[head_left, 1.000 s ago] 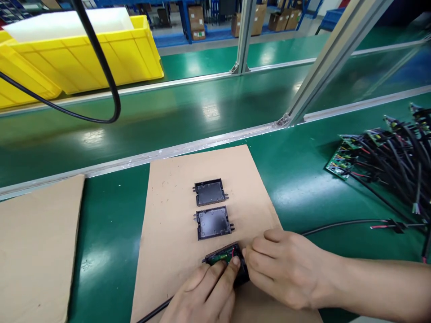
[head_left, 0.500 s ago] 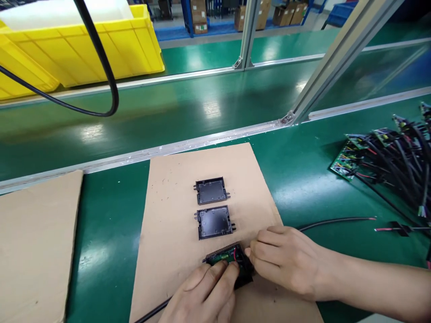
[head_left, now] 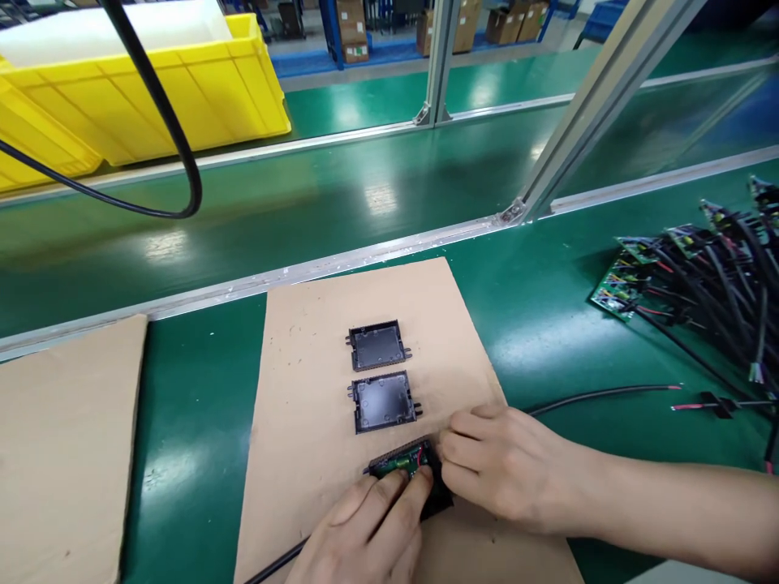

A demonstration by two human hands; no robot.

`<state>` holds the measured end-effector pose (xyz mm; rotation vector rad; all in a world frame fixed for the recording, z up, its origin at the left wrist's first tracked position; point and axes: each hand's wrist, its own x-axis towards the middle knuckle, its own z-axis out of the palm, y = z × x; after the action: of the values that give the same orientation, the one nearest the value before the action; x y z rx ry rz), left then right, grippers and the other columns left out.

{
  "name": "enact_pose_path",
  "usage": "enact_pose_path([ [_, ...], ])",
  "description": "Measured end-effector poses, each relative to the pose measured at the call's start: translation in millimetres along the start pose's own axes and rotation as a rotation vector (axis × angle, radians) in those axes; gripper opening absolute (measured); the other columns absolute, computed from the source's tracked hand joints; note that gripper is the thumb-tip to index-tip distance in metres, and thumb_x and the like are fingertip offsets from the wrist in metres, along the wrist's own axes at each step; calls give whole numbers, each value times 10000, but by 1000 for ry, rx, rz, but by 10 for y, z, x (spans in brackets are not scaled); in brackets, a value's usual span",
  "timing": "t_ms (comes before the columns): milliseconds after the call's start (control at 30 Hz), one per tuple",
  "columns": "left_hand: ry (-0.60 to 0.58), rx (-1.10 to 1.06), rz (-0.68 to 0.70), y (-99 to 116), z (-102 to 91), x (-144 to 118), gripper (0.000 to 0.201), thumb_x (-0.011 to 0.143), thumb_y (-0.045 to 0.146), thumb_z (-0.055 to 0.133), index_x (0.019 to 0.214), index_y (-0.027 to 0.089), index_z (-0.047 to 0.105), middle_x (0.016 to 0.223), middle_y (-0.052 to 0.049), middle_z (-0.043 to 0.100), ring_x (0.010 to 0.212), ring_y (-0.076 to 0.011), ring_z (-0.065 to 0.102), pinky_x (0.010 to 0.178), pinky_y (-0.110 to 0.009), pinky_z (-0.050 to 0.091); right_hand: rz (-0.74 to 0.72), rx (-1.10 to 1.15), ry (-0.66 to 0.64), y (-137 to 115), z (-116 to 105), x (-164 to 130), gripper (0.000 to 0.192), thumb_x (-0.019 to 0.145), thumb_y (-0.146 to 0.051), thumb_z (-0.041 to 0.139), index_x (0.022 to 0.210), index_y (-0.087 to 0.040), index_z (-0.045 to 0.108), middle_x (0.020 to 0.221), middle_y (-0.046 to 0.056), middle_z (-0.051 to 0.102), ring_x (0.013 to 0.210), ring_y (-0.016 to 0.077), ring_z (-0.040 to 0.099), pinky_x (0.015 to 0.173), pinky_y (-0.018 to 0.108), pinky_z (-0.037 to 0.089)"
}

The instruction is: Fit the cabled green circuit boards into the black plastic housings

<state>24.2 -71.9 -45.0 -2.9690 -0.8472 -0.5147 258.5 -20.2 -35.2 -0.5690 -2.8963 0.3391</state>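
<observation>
A small black housing [head_left: 409, 474] with a green circuit board and red wire inside lies at the near edge of a brown cardboard sheet [head_left: 304, 389]. My left hand [head_left: 365, 531] presses its fingertips on the housing's near side. My right hand [head_left: 505, 466] pinches the housing's right end, where a black cable [head_left: 600, 395] leads off to the right. Two empty black housing shells, the nearer shell [head_left: 385, 401] and the farther shell [head_left: 377, 345], lie in a row just beyond. Another black cable [head_left: 277, 564] runs out under my left hand.
A pile of green circuit boards with black cables [head_left: 699, 280] lies at the right. A second cardboard sheet [head_left: 61, 438] is at the left. Beyond an aluminium rail [head_left: 304, 272] runs a green conveyor belt, with yellow bins [head_left: 152, 89] and a hanging black cable [head_left: 176, 146] behind.
Both hands stay on the wired housing with only small finger shifts. The view has drifted slightly; the loose cable end at the right has shifted a little.
</observation>
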Motion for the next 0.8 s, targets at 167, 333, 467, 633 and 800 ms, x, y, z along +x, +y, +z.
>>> enact_pose_path([
  [167, 78, 14, -42, 42, 61, 27, 394, 980, 47, 297, 953, 85, 688, 1111, -94, 681, 961, -184, 601, 845, -297, 470, 27, -123, -76, -88, -32, 60, 73, 881, -128, 564, 824, -170, 547, 773, 36, 570, 701, 194, 461, 516, 324, 243],
  [333, 116, -37, -41, 47, 90, -3, 398, 996, 76, 284, 981, 74, 682, 1143, -98, 665, 955, -175, 580, 842, -285, 459, 46, -83, 9, -60, 22, -51, 101, 926, -106, 487, 884, -166, 556, 815, 27, 581, 712, 181, 454, 557, 335, 277],
  [467, 71, -12, -44, 72, 86, -15, 442, 1014, 106, 242, 970, 86, 681, 1160, -91, 651, 960, -178, 563, 849, -290, 450, 20, -92, 43, -41, 52, -118, 118, 929, -113, 466, 902, -156, 573, 809, 33, 579, 712, 183, 448, 551, 341, 267],
  [633, 65, -4, -52, 82, 100, 11, 397, 1000, 82, 287, 953, 98, 681, 1205, -80, 642, 943, -169, 560, 810, -279, 452, -7, -81, 37, -32, 72, -91, 126, 923, -111, 459, 914, -159, 576, 806, 33, 587, 715, 185, 463, 541, 343, 260],
  [800, 79, 25, -22, 81, 129, 40, 357, 981, 65, 328, 915, 90, 678, 1141, -103, 673, 925, -179, 578, 805, -281, 458, -10, -113, 64, -24, 129, -91, 164, 952, -131, 447, 848, -168, 568, 785, 29, 580, 688, 183, 459, 550, 344, 255],
])
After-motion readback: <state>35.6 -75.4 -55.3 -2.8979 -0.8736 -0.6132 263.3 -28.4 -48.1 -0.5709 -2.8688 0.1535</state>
